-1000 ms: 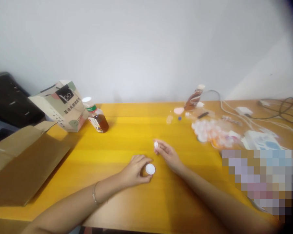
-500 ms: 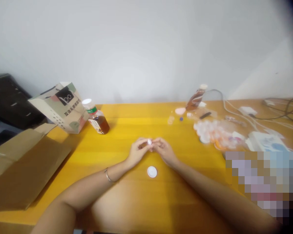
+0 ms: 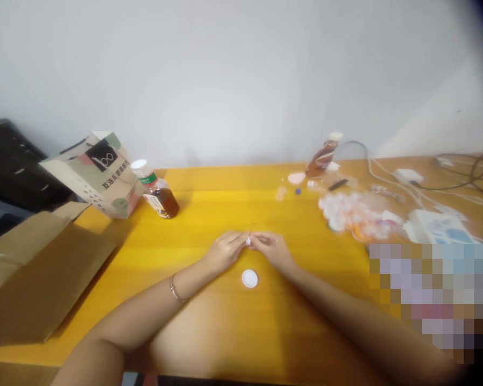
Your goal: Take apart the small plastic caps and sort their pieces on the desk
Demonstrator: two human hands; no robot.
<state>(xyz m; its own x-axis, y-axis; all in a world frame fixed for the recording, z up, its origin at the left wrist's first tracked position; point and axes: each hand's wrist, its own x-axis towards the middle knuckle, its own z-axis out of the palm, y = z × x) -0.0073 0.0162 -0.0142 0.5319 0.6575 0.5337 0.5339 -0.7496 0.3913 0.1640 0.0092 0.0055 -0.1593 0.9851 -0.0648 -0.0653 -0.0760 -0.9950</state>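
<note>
A small white piece [image 3: 248, 241], too small and blurred to name, is pinched between the fingertips of both hands above the wooden table [image 3: 209, 327]. My left hand [image 3: 224, 252], with a bangle [image 3: 174, 288] on its wrist, is closed on it from the left. From the right, my right hand [image 3: 271, 250] meets it with thumb and fingers pressed together. A flat round white lid [image 3: 250, 279] lies on the tabletop just nearer to me than the hands, touched by neither.
A brown paper bag [image 3: 44, 273], a printed gift bag [image 3: 108, 177] and a bottle of dark liquid [image 3: 156, 193] stand left. Toward the right are a second bottle [image 3: 324, 155], a pile of round pale items [image 3: 354, 214], cables [image 3: 467, 182] and a white-blue box [image 3: 443, 230].
My left hand has turned so its back faces up more, covering more of the small white piece. Both hands stay together. The whole view has shifted slightly.
</note>
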